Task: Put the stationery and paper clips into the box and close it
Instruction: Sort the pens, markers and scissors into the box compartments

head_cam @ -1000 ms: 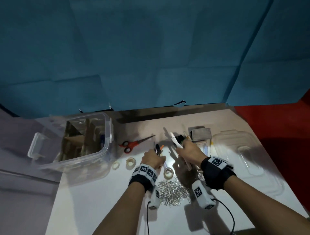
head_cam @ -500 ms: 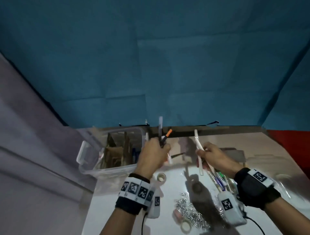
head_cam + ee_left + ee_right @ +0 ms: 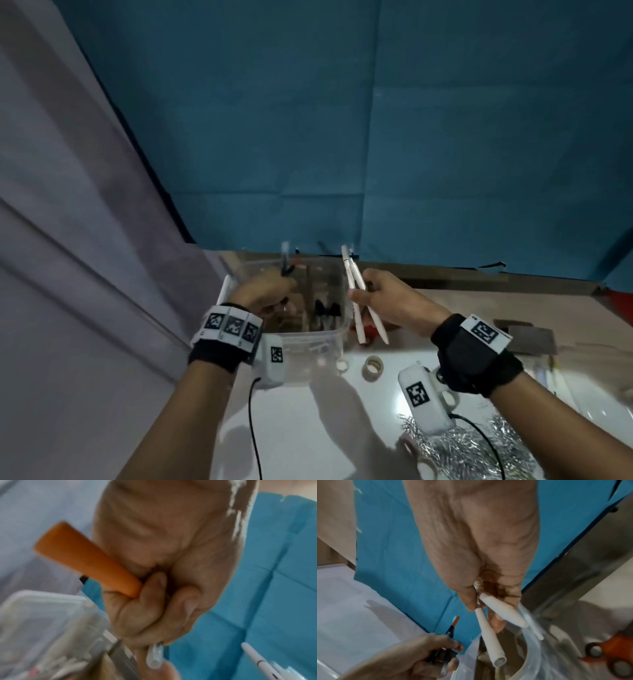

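Note:
A clear plastic box (image 3: 329,342) with cardboard dividers stands at the table's left edge. Above it my left hand (image 3: 267,294) grips a bunch of pens, one with an orange cap (image 3: 85,559), their tips sticking up. My right hand (image 3: 387,301) holds two white pens (image 3: 356,301) at the box's right rim (image 3: 529,649), slanted with their lower ends down. The same white pens (image 3: 489,638) show in the right wrist view. Red-handled scissors (image 3: 611,650) lie just right of the box. A heap of silver paper clips (image 3: 472,448) lies at the front right.
Two tape rolls (image 3: 373,366) sit in front of the box, another (image 3: 411,445) near the clips. A grey pad (image 3: 531,337) and more pens (image 3: 551,377) lie at the right. The blue cloth backdrop (image 3: 376,137) hangs behind the table.
Both hands have lifted their pens off the table and carried them left. They now hover at the box; the view has swung left with them.

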